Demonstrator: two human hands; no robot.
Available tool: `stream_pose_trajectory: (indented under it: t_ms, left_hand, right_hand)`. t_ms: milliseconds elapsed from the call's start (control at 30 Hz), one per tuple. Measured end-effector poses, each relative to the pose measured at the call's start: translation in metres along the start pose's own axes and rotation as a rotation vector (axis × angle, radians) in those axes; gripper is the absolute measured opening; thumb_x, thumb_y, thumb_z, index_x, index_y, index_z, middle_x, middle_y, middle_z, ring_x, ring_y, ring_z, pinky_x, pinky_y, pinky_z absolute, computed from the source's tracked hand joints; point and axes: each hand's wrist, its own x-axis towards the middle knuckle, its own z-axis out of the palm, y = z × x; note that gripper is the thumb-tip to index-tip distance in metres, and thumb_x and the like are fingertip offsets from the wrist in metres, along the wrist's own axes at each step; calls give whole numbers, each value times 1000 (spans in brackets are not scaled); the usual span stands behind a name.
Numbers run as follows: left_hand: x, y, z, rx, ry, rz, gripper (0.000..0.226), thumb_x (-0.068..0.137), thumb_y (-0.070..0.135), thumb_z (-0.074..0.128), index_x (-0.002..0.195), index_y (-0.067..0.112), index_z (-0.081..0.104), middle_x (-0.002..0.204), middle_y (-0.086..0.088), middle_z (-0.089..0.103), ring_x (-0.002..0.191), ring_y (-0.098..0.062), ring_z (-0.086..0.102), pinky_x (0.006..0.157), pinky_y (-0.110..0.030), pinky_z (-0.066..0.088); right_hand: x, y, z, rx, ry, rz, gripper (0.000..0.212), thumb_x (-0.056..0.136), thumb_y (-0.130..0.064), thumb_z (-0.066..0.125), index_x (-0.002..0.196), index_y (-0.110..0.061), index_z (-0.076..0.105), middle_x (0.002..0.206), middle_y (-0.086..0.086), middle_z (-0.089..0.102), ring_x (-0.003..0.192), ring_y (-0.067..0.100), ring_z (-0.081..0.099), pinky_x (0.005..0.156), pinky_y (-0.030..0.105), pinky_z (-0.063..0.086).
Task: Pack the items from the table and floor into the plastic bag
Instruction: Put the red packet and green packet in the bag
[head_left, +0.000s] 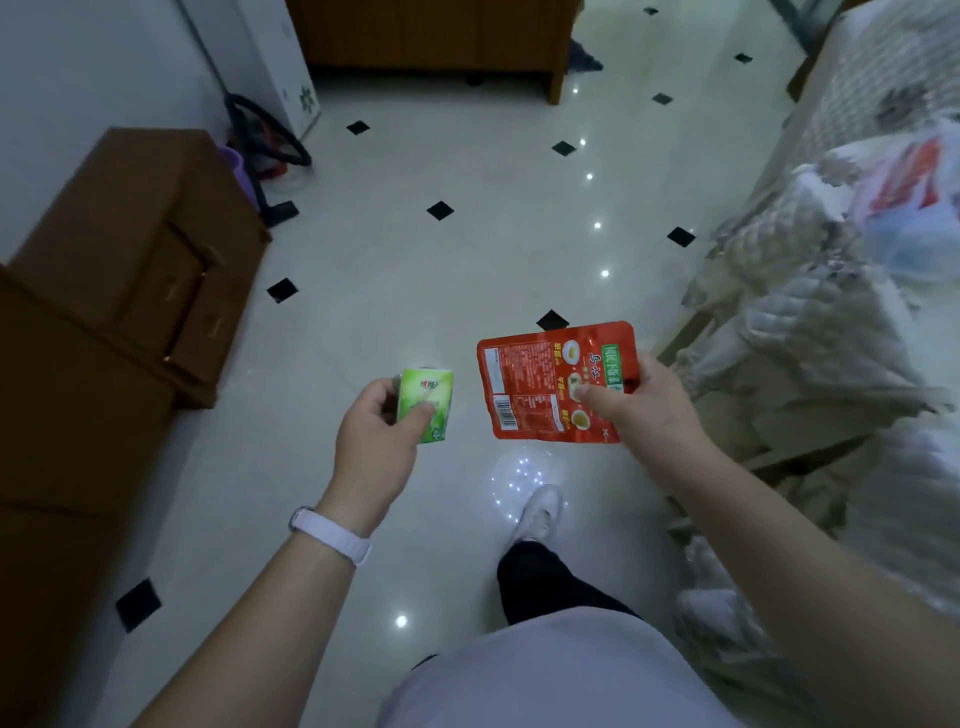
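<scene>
Two hands: left hand (374, 436) grips green pack (426, 402), right hand (636, 410) red pouch (553, 382)

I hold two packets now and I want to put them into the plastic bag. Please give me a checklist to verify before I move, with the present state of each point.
1. Left hand grips the small green packet: ok, thumb and fingers curl round it.
2. Right hand grips the flat red foil pouch: ok, the thumb pinches it near its right edge.
3. White plastic bag with red print is found: ok, it lies on the lace-covered table at the right, though blurred.
4. Bag mouth is open: cannot tell.
5. One hand is free to hold the bag open: not ok, both hands are full.
</scene>
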Motion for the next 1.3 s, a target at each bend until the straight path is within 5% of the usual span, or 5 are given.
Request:
stream_pose_trajectory:
  t_ms: [300, 600, 867, 1033, 1300]
  left_hand:
    - [153, 67, 120, 135, -132, 7, 18, 88, 5, 68, 88, 23, 65, 83, -2, 67, 74, -14, 58, 76, -34, 50]
    - [252, 129, 255, 110, -396, 129, 14, 81, 17, 72, 89, 27, 66, 90, -5, 71, 76, -13, 60, 74, -33, 51]
    - [373, 156, 329, 135, -570, 158, 17, 88, 7, 69, 92, 23, 66, 84, 6, 70, 72, -3, 62, 66, -20, 49]
    - [456, 194, 372, 132, -743, 185, 18, 89, 8, 68, 90, 26, 65, 87, 3, 70, 74, -6, 63, 68, -23, 50]
    - [536, 233, 449, 197, -962, 235, 13, 90, 10, 66, 98, 20, 64, 92, 1, 69, 80, -10, 64, 67, -20, 51]
  right_hand:
    - [164, -25, -72, 74, 139, 81, 22, 85, -15, 74, 96, -30, 63, 87, -8, 73, 75, 5, 72, 62, 20, 54]
    - [258, -59, -172, 103, 377, 97, 20, 86, -19, 73, 96, -32, 62, 91, -6, 74, 81, 11, 73, 73, 33, 59]
    - [339, -74, -188, 128, 578, 180, 23, 86, -20, 73, 107, -24, 63, 95, -3, 74, 81, 12, 73, 79, 37, 60]
    - [394, -111, -192, 165, 767, 179, 24, 87, -15, 71, 107, -24, 62, 89, -8, 73, 71, 2, 71, 54, 15, 53]
    - [448, -141, -194, 282, 990, 218, 29, 88, -19, 71, 115, -25, 62, 96, -8, 74, 80, 7, 73, 70, 29, 58]
